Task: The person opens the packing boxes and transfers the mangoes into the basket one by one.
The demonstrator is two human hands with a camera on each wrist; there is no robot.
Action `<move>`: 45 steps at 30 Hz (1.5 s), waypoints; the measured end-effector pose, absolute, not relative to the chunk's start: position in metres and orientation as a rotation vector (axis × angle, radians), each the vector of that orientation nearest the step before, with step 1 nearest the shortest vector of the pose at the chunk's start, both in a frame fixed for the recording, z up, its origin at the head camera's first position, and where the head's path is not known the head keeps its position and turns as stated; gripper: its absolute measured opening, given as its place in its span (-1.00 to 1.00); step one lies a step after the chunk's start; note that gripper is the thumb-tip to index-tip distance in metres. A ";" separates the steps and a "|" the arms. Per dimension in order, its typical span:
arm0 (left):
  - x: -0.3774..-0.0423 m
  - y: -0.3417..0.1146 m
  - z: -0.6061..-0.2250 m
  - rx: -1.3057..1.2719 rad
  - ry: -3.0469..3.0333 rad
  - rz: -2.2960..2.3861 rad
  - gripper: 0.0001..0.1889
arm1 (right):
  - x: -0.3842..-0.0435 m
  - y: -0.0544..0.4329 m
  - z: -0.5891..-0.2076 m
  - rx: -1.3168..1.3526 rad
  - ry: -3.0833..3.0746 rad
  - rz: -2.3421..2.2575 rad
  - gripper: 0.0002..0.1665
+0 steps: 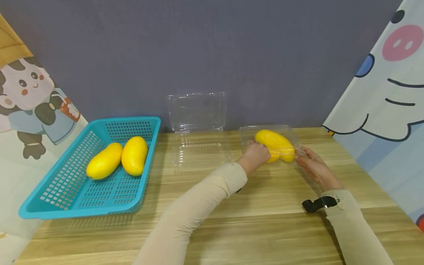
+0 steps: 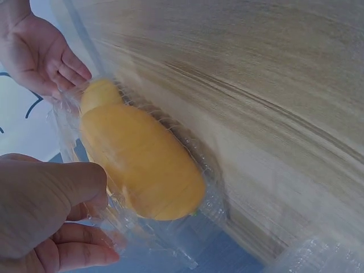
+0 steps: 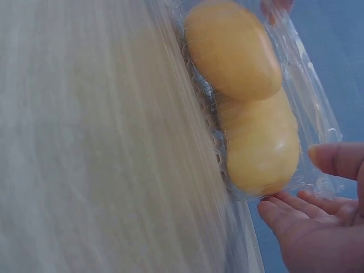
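A clear plastic clamshell box (image 1: 245, 133) with two yellow mangoes (image 3: 233, 48) inside sits at the back right of the table. At its left end, my left hand (image 1: 255, 155) pinches the thin plastic edge between thumb and fingers. My right hand (image 1: 314, 168) holds the right corner, thumb over the rim and fingers under it, as the right wrist view shows. In the left wrist view the nearer mango (image 2: 142, 162) partly covers the other one (image 2: 99, 94), and the lid's transparent edge lies along the fingers.
A second clear clamshell box (image 1: 197, 112) stands with its lid up against the grey back wall (image 1: 212, 55). On the left, a turquoise basket (image 1: 139, 200) contains two more mangoes (image 1: 134, 156). Printed cartoon panels border both sides of the wooden table (image 1: 258, 235).
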State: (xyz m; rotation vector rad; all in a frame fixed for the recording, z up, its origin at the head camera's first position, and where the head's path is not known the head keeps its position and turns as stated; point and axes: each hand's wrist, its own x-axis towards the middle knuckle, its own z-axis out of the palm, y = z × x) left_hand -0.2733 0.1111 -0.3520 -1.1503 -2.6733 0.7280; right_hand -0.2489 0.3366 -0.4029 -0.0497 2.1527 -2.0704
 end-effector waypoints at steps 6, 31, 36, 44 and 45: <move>-0.274 0.111 -0.350 -1.183 -2.676 0.734 -0.70 | -0.249 0.336 -0.404 -0.029 2.164 -2.058 -0.10; -0.277 0.112 -0.342 -1.200 -2.654 0.727 -0.71 | -0.249 0.333 -0.400 -0.001 2.181 -2.005 -0.14; -0.279 0.111 -0.335 -1.208 -2.634 0.686 -0.70 | -0.249 0.333 -0.398 0.005 2.174 -2.002 -0.13; -0.282 0.106 -0.336 -1.250 -2.652 0.624 -0.73 | -0.250 0.331 -0.399 0.002 2.176 -1.999 -0.13; -0.282 0.104 -0.336 -1.254 -2.650 0.618 -0.73 | -0.251 0.330 -0.399 0.006 2.175 -2.000 -0.13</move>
